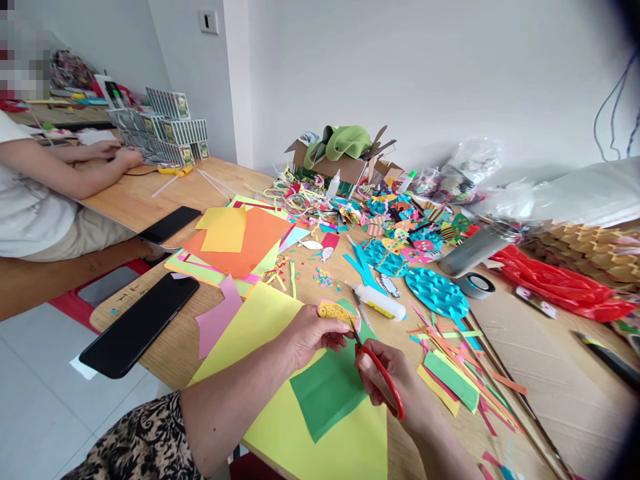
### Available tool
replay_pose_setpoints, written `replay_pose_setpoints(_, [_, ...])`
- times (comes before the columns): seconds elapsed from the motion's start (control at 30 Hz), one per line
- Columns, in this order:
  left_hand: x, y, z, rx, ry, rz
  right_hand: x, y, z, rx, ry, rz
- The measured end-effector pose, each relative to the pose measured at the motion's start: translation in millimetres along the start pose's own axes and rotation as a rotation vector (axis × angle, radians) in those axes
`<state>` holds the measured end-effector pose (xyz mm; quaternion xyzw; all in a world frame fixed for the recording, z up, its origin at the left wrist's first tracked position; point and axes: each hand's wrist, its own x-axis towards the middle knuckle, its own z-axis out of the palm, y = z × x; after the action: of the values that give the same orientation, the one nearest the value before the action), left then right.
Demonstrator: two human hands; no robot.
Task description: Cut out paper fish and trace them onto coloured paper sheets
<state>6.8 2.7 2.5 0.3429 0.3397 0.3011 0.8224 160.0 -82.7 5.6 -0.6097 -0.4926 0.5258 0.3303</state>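
Observation:
Between the thumb and fingers of my left hand (313, 333) is a small yellow paper fish (334, 312) with a drawn outline and dots. My right hand (385, 373) grips a pair of red-handled scissors (387, 383), whose blades meet the fish's right end. Whether the blades are fully closed is hard to make out. Below both hands lie a green paper sheet (320, 397) and a larger yellow sheet (270, 307). A white glue bottle (383, 302) rests on its side just beyond my hands.
Coloured sheets (265, 240) are stacked at the left, near a black phone (143, 323). Paper strips (450, 373), a tape roll (476, 285) and a metal cup (477, 247) are at the right. Behind sit craft pieces and a cardboard box (335, 167). Another person's hands (125, 157) work far left.

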Motion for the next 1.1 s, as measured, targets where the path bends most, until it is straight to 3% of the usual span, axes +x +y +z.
replay_pose_setpoints(0.43, [-0.2,1.2,0.2,0.021,-0.022,0.002,-1.2,-3.9,-1.6,0.041,-0.079,0.008])
replay_pose_setpoints(1.1, [0.9,1.3,-0.4,0.007,-0.027,-0.015,3.5,4.4,-3.0,0.051,-0.039,-0.023])
